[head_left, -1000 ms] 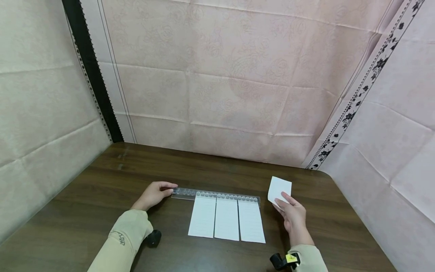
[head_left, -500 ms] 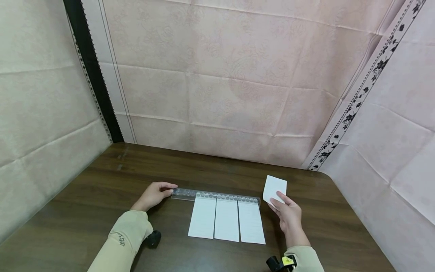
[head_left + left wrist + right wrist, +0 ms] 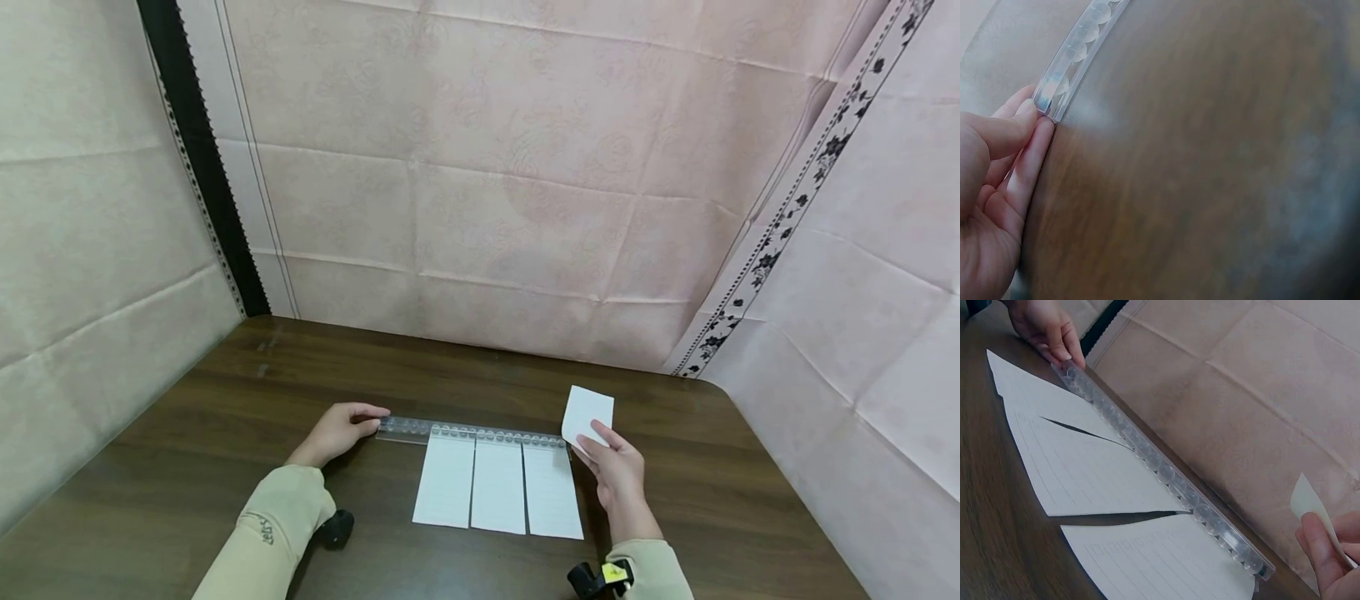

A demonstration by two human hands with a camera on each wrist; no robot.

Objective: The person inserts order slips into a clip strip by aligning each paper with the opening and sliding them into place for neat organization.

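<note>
My left hand [image 3: 335, 435] pinches the left end of a clear plastic strip [image 3: 402, 427] with a row of round beads inside. In the left wrist view, thumb and fingers grip the strip's end [image 3: 1054, 94] just above the table. Three lined white paper slips, the left one [image 3: 444, 483], the middle one [image 3: 498, 487] and the right one [image 3: 552, 493], lie side by side with their top edges under the strip. My right hand [image 3: 618, 475] holds another slip of white paper [image 3: 588, 414] raised near the strip's right end; it bends between thumb and fingers in the right wrist view.
Everything lies on a dark wood-grain table [image 3: 360, 358]. Pale patterned cloth [image 3: 487, 167] hangs behind it and on both sides, meeting the table's far edge. A wrist camera [image 3: 337, 530] sits at the left sleeve, another [image 3: 592, 579] at the right.
My right hand has moved left with its paper slip, closer to the strip's right end. The left hand, the strip and the three slips have stayed put.
</note>
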